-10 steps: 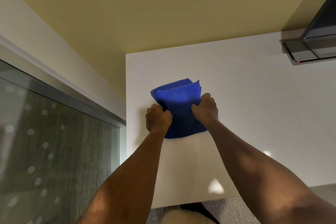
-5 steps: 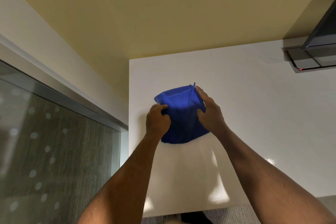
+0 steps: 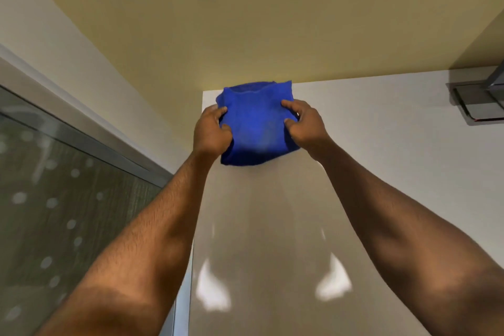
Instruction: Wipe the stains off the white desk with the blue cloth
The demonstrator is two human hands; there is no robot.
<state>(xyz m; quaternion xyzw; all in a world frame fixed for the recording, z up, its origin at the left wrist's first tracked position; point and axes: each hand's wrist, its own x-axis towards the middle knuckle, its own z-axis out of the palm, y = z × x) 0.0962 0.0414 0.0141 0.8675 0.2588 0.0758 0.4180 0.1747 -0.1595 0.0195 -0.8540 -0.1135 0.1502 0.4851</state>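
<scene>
The folded blue cloth point(image 3: 256, 125) lies on the white desk point(image 3: 381, 172) at its far left corner, its far edge reaching the wall. My left hand point(image 3: 211, 131) grips the cloth's left side and my right hand point(image 3: 305, 124) grips its right side, fingers curled into the fabric. Both arms are stretched far forward over the desk. No stains show on the glossy surface, which carries bright light reflections near me.
A yellow wall point(image 3: 259, 22) runs behind the desk. A glass panel with a metal frame point(image 3: 68, 199) stands to the left of the desk's left edge. A dark device with a red light point(image 3: 480, 101) sits at the desk's far right.
Both hands have pushed the cloth away from me, from the middle-left of the desk up to its far left corner at the wall. My arms have stretched out further.
</scene>
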